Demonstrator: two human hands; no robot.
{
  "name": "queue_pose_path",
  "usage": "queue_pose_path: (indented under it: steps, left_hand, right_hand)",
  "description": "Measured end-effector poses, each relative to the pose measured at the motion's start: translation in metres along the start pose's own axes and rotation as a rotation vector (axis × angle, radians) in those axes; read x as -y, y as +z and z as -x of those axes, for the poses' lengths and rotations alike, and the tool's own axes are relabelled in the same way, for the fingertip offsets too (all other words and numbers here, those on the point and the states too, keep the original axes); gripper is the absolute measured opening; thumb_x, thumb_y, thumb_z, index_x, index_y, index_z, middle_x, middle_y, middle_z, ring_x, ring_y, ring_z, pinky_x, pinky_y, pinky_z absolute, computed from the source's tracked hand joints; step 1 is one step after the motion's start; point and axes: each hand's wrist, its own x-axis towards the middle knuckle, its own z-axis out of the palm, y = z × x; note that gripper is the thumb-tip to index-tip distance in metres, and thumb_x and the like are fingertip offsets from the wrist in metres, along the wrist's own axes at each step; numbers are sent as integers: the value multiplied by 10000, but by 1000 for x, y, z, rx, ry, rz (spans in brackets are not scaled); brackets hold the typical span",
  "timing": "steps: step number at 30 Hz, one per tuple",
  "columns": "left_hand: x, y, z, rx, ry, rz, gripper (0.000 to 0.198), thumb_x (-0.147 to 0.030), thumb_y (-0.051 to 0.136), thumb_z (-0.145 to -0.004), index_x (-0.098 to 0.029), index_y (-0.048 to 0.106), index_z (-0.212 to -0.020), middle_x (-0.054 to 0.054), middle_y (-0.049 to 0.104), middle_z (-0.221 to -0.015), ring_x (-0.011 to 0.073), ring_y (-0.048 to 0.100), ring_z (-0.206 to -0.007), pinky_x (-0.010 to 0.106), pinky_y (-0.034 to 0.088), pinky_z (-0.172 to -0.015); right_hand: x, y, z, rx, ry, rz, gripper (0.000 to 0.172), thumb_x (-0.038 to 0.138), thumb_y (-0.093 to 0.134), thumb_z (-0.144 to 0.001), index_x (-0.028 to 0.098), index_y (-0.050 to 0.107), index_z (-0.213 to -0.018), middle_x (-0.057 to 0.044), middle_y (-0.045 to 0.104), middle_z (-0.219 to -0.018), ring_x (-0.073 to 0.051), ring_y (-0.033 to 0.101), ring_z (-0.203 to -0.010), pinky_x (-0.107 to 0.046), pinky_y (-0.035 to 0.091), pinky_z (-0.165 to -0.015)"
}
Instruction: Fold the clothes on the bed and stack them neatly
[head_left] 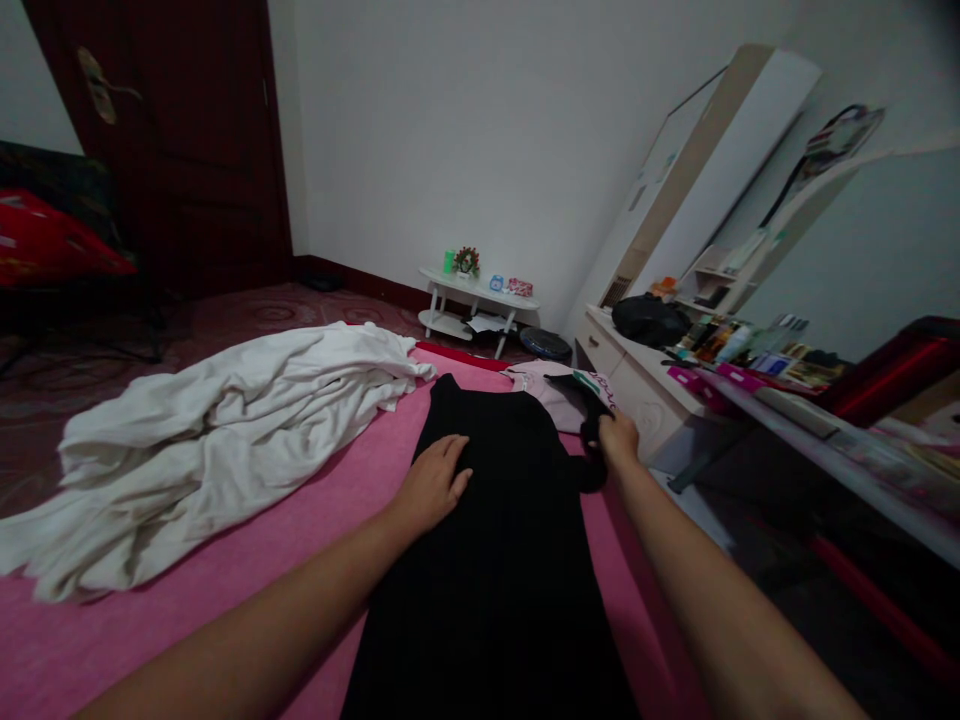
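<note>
A long black garment (502,540), perhaps a dress, lies spread over the pink bed cover (315,540) in front of me. Flat on its left side rests my left hand (435,482), fingers stretched out. At the garment's upper right, my right hand (618,440) is closed on a black strip of cloth (591,425), perhaps a sleeve or strap; where the strip joins the garment is hard to make out. Just beyond that hand is a pale pink pillow (551,395) with printed lettering. A crumpled white cloth (225,430) lies to the left.
A small white table (480,287) with a plant and little items stands by the far wall. On the right are a dresser (637,375) crowded with bottles and a desk edge (825,440) close to my right arm. A dark red door (187,130) is at far left.
</note>
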Motion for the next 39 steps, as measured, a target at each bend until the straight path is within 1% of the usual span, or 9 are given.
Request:
queue_pose_path:
  steps: [6, 9, 13, 16, 18, 22, 28, 35, 39]
  left_hand:
    - [9, -4, -7, -102, -172, 384, 437, -342, 450, -919, -121, 470, -1295, 139, 575, -1271, 228, 547, -1177, 397, 408, -1042]
    - [14, -6, -9, -191, -293, 603, 424, -397, 440, -922, -148, 492, -1262, 121, 620, -1198, 223, 593, -1113, 405, 426, -1011]
    - [22, -5, -11, -300, -398, 882, 467, -468, 404, -924, -127, 497, -1230, 137, 639, -1132, 217, 631, -1038, 402, 458, -958]
    - [24, -3, -11, -287, -376, 933, 464, -478, 406, -918, -124, 532, -1190, 129, 650, -1092, 212, 651, -971, 393, 473, -919]
    - [19, -7, -10, -236, -310, 851, 407, -451, 428, -915, -142, 584, -1130, 108, 657, -1065, 210, 650, -938, 386, 473, -899]
    - [-21, -36, 4, -143, -45, 598, 269, -361, 479, -902, -179, 656, -991, 76, 647, -1014, 200, 614, -937, 338, 467, -844]
    - [-111, -75, 68, 562, 433, 288, 471, -416, 669, -766, -308, 605, -1220, 51, 669, -994, 223, 622, -842, 308, 448, -705]
    - [-131, -65, 102, 815, 375, -158, 386, -257, 762, -644, -188, 723, -1022, 183, 684, -1003, 358, 614, -904, 402, 469, -648]
    - [-116, -87, 72, 850, 180, 171, 108, -157, 666, -694, -175, 712, -791, 70, 695, -768, 240, 640, -703, 303, 457, -590]
  right_hand:
    - [64, -51, -18, 27, -161, -550, 239, 359, 472, -761, 258, 628, -912, -2, 674, -877, -175, 624, -919, -339, 560, -760]
    - [95, -73, 15, 551, -334, -662, 184, 409, 612, -722, 229, 643, -705, -9, 691, -776, -208, 646, -892, -348, 546, -760]
    - [112, -79, 75, 1149, -452, -246, 132, 290, 748, -655, 170, 694, -671, -81, 718, -923, -245, 662, -924, -377, 513, -830]
    - [94, -65, 99, 963, -534, -55, 125, 237, 648, -732, 187, 722, -820, -83, 671, -1130, -216, 615, -1052, -370, 450, -930]
    - [66, -53, 105, 754, -449, -30, 159, 246, 613, -732, 178, 710, -837, -83, 695, -1035, -214, 630, -990, -366, 466, -889]
    - [-1, -46, 116, 678, -284, 85, 271, 303, 590, -721, 150, 684, -925, -86, 699, -923, -219, 645, -854, -359, 494, -802]
    - [-48, -80, 163, 663, -278, 371, 433, 325, 574, -751, 166, 595, -1153, -61, 669, -945, -209, 632, -871, -316, 471, -792]
    - [-45, -119, 233, 796, -67, 312, 418, 316, 582, -750, 230, 608, -1159, -31, 698, -843, -195, 658, -791, -277, 492, -716]
    - [-42, -129, 259, 833, 21, 102, 525, 296, 649, -671, 227, 610, -1190, -88, 679, -1121, -254, 608, -1103, -342, 480, -924]
